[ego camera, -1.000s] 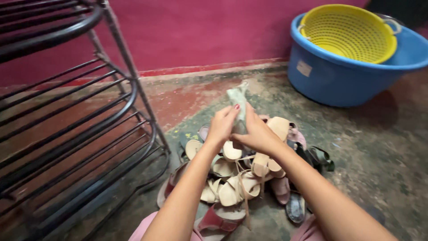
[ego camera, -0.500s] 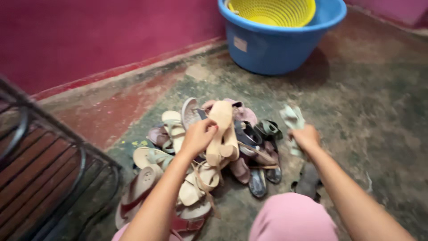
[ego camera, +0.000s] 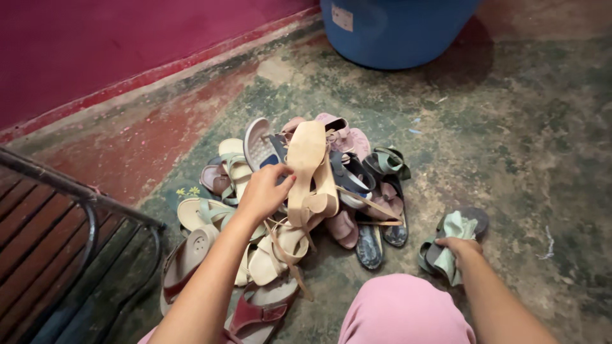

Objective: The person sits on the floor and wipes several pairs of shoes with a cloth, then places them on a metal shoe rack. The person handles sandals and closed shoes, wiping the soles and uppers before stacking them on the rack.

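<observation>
A heap of sandals (ego camera: 299, 197) lies on the worn floor in front of me. My left hand (ego camera: 264, 191) grips a beige sandal (ego camera: 309, 172) standing on end at the top of the heap. My right hand (ego camera: 460, 247) is low at the right, closed on a pale green cloth (ego camera: 458, 230), pressing it onto a dark sandal (ego camera: 440, 251) that lies apart from the heap. My knee in pink fabric (ego camera: 408, 312) is at the bottom centre.
A blue tub (ego camera: 395, 28) stands at the top against the magenta wall (ego camera: 115, 38). A black metal shoe rack (ego camera: 57, 236) is at the lower left. Bare stained floor spreads to the right.
My view tilted down; the tub's basket left the frame. My right hand carried the green cloth from above the heap down to the right, onto the dark sandal. My left hand took the beige sandal.
</observation>
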